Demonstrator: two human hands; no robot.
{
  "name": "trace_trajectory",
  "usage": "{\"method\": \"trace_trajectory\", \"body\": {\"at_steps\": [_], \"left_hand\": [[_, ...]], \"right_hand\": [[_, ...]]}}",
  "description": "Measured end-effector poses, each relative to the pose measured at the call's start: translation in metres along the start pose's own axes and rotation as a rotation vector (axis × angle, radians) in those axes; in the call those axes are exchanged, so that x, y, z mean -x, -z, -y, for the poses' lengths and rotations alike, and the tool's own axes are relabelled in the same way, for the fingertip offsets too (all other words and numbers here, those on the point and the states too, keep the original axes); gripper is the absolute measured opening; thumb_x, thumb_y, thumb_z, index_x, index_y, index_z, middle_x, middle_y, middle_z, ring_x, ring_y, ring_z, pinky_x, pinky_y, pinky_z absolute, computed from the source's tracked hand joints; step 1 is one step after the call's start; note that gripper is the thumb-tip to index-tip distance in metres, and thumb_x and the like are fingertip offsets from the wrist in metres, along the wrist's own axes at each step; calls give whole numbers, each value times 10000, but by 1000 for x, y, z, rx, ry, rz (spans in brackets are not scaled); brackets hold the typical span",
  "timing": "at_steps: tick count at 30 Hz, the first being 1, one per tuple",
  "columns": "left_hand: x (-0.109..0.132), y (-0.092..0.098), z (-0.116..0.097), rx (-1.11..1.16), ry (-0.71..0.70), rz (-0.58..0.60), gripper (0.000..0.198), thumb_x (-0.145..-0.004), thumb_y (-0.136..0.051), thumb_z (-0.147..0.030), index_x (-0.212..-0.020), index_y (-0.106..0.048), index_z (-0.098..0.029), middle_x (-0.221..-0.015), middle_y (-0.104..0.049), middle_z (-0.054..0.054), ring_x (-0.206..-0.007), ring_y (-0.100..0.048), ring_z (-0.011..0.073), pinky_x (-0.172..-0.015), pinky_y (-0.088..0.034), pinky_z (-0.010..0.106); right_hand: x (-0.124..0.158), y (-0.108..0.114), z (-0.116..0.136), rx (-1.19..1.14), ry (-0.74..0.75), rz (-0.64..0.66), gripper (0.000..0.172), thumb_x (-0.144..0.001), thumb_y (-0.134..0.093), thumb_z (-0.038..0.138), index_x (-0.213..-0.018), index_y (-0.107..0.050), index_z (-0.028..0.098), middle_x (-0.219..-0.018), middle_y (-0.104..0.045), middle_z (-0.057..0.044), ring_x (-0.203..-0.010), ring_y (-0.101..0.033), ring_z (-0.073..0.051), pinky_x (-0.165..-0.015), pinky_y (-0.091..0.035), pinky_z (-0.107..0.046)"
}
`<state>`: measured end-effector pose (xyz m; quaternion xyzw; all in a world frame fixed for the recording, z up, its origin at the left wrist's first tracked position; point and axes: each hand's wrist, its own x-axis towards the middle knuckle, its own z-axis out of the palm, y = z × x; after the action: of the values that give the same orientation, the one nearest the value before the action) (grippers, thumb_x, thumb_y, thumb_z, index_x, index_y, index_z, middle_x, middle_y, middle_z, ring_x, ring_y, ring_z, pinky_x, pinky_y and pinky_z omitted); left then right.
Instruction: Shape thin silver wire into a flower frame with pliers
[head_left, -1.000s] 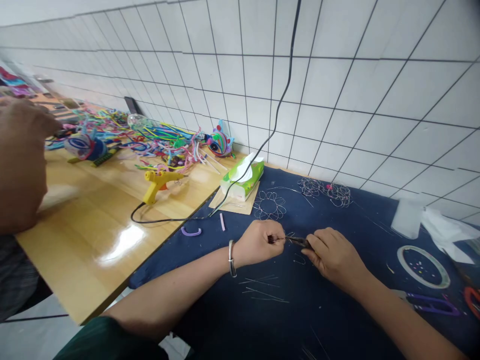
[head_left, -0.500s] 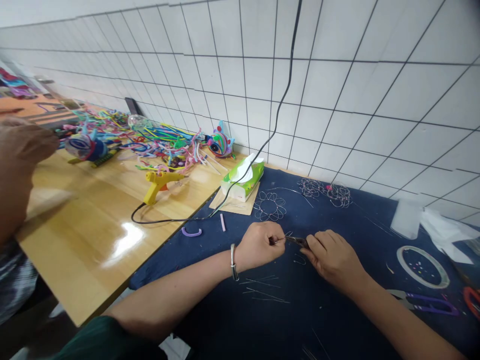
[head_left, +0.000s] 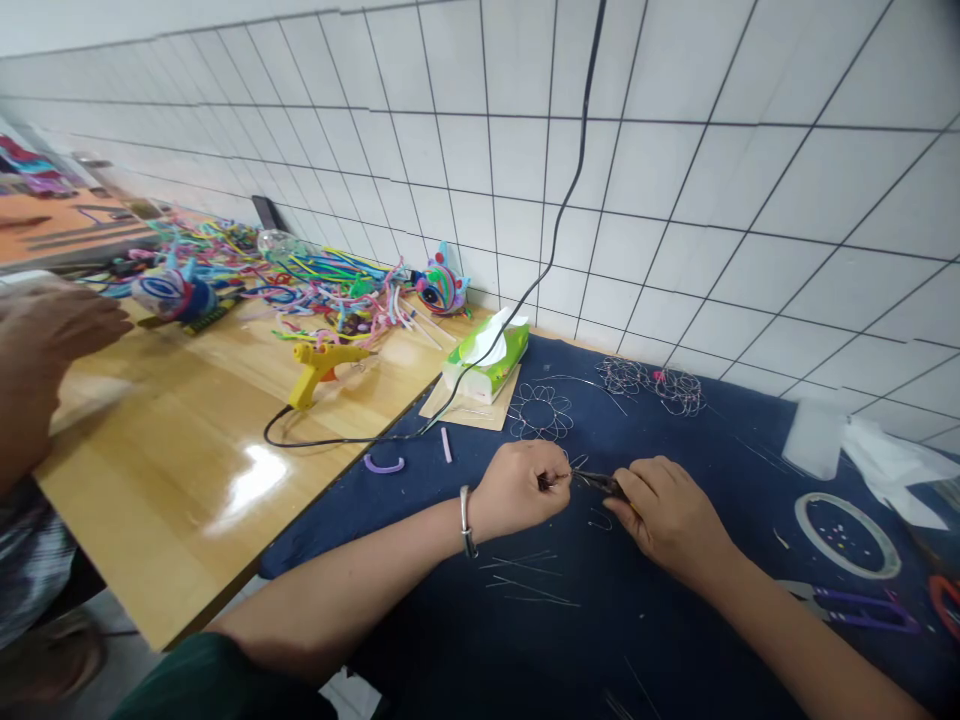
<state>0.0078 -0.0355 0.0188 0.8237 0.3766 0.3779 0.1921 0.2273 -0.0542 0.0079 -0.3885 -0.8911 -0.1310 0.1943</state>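
My left hand (head_left: 525,492) is closed in a pinch on a thin wire (head_left: 576,464), whose looped end pokes out past the fingertips. My right hand (head_left: 667,515) grips a pair of dark pliers (head_left: 598,481), with the jaws at the wire close to my left fingertips. Just beyond the hands lies a wire flower ring (head_left: 541,411). A small bent wire piece (head_left: 600,519) rests below the pliers. Several straight wire lengths (head_left: 529,580) are scattered on the dark blue cloth (head_left: 450,620) nearer to me.
On the wooden table (head_left: 187,500) at left are a yellow glue gun (head_left: 311,372) and a heap of pipe cleaners (head_left: 337,290). A tissue pack (head_left: 487,360) sits mid-view. Wire coils (head_left: 679,391), a white ring (head_left: 847,535) and purple-handled scissors (head_left: 862,608) lie right. A co-worker's hand (head_left: 52,330) is far left.
The pliers' jaws have shifted slightly at the wire, while my left hand holds nearly still. At far left the co-worker's hand has moved a little lower and to the right.
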Motion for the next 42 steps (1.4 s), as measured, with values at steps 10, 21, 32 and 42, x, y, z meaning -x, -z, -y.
{"method": "trace_trajectory", "body": {"at_steps": [10, 21, 32, 42], "left_hand": [[0, -2, 4, -86, -66, 16, 114, -633, -451, -66, -566, -490, -150, -546, -477, -30, -525, -411, 75, -549, -334, 200], [1, -1, 5, -50, -24, 53, 128, -620, -441, -43, -549, -473, -145, -546, -453, -34, -518, -390, 65, -520, -311, 187], [-1, 0, 6, -36, -24, 87, 128, -622, -451, -55, -549, -513, -140, -553, -501, -23, -518, -422, 68, -515, -332, 186], [-2, -1, 6, 17, 55, 139, 121, -622, -458, -54, -543, -506, -132, -553, -496, -29, -506, -415, 57, -499, -320, 177]], "right_hand": [[0, 4, 3, 154, 36, -32, 219, -840, -486, 319, -928, -567, 136, -771, -518, -72, -723, -434, -171, -666, -346, -315], [0, 7, 2, 160, 49, -5, 231, -840, -483, 325, -947, -568, 139, -772, -513, -73, -719, -430, -169, -659, -338, -312], [-1, 6, 2, 136, 57, 13, 210, -854, -458, 315, -914, -567, 145, -716, -480, -52, -675, -405, -155, -638, -324, -298], [1, 3, 2, 111, 38, 58, 203, -849, -462, 306, -903, -572, 144, -725, -485, -55, -685, -406, -158, -646, -325, -300]]}}
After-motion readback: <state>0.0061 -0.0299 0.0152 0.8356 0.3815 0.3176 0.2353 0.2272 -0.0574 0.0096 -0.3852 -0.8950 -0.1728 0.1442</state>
